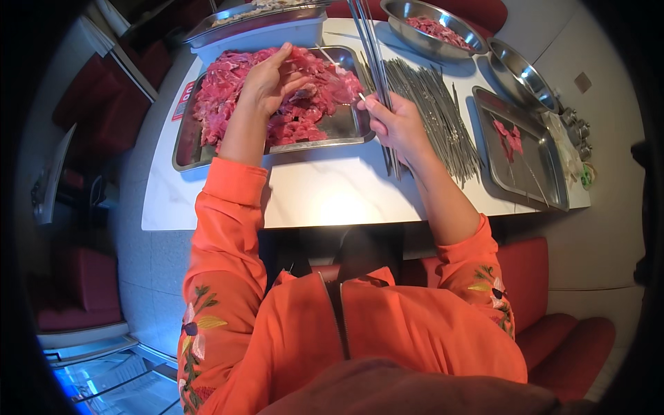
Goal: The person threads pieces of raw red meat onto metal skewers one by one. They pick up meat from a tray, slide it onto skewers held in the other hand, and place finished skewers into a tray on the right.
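My left hand [270, 83] is over raw red meat slices [228, 93] heaped in a metal tray [340, 127]. Its thumb and fingers are spread apart, and the fingertips lie close against the meat. My right hand [397, 122] grips a bundle of long metal skewers [381, 72], which stand steeply up beside the tray's right edge. By the right thumb, a pale thin tip sticks out next to a meat piece [345, 85]; whether the two are joined is unclear. More metal skewers [433, 114] lie in a dense pile to the right of that hand.
A smaller metal tray [534, 179] at the right holds skewered meat [508, 139]. One steel bowl [399, 31] contains meat; another steel bowl [519, 72] leans beside it. A white bin [259, 36] supports a tray [207, 28] behind the meat. The white table's front edge [337, 224] is before me.
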The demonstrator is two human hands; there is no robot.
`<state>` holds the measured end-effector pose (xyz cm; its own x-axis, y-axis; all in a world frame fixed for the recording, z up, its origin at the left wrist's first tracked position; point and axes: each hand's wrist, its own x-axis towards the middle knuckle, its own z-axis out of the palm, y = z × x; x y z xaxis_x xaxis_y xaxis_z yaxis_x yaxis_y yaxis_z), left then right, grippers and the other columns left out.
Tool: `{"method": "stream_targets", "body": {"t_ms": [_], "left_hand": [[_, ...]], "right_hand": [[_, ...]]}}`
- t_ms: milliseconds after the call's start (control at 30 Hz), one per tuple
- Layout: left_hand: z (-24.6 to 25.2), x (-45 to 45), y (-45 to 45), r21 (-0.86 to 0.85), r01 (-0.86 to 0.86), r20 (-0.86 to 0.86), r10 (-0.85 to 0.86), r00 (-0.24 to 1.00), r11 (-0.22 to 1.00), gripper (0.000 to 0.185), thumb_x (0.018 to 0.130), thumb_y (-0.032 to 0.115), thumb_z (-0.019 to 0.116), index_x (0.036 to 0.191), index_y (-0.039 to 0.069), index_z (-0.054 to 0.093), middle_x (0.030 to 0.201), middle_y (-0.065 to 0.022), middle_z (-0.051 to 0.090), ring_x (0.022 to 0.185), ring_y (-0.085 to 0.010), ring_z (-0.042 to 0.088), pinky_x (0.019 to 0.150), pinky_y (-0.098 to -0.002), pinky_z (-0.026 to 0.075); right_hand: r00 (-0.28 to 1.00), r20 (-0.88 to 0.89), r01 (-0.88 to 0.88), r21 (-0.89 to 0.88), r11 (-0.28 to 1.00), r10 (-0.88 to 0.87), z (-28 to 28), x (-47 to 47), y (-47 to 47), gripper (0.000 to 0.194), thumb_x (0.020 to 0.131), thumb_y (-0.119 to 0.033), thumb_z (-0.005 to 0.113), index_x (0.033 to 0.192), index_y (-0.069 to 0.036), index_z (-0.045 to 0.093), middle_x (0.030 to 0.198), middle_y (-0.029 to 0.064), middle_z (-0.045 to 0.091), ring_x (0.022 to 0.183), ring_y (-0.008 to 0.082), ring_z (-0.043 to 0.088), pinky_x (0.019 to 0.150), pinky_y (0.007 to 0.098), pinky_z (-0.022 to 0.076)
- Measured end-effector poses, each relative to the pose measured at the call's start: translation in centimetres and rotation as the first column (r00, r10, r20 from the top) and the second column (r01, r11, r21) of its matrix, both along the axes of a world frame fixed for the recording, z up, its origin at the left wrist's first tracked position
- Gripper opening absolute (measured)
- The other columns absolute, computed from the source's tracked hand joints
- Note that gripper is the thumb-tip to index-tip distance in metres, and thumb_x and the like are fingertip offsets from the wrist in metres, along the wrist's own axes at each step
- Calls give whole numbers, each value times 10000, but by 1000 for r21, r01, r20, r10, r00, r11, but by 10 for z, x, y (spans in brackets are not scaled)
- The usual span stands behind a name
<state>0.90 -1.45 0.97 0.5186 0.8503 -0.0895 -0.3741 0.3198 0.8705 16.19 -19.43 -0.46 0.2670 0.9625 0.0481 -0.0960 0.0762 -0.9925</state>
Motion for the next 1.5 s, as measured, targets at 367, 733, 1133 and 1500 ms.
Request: {"method": "stream_targets", "body": {"t_ms": [367, 733, 1133, 1500], "left_hand": [[-8, -6, 14, 111, -82, 62, 76, 995, 990, 136, 814, 56, 583, 907, -40, 563, 823, -122, 607, 717, -201, 612, 674, -332, 564], [-2, -6, 6, 200, -124, 21, 122, 992, 972, 136, 818, 47, 572, 933, -26, 567, 877, -123, 642, 720, -170, 627, 631, -259, 540], [-6, -2, 8, 197, -112, 10, 112, 994, 974, 179, 838, 60, 550, 982, -46, 557, 936, -141, 626, 849, -220, 637, 673, -260, 540], [-3, -1, -4, 124, 25, 77, -35, 996, 992, 201, 864, 87, 512, 1004, -53, 543, 948, -164, 620, 816, -205, 627, 664, -265, 542]], "right_hand": [[991, -19, -130, 63, 989, 132, -13, -3, 1, 152, 866, -137, 546, 942, -6, 557, 683, -1, 525, 451, 29, 381, 382, 171, 270], [994, -22, -106, 54, 993, 108, -12, -5, 0, 162, 867, -95, 530, 976, 23, 551, 736, 39, 553, 459, 46, 406, 394, 185, 315], [994, 31, -110, 56, 992, 109, -15, -4, 1, 157, 869, -137, 542, 959, -9, 554, 809, 37, 599, 449, 28, 389, 382, 169, 273], [991, 71, -121, 88, 989, 115, -14, -3, -1, 176, 865, -160, 552, 946, -4, 561, 704, -1, 545, 445, 25, 379, 380, 170, 261]]}}
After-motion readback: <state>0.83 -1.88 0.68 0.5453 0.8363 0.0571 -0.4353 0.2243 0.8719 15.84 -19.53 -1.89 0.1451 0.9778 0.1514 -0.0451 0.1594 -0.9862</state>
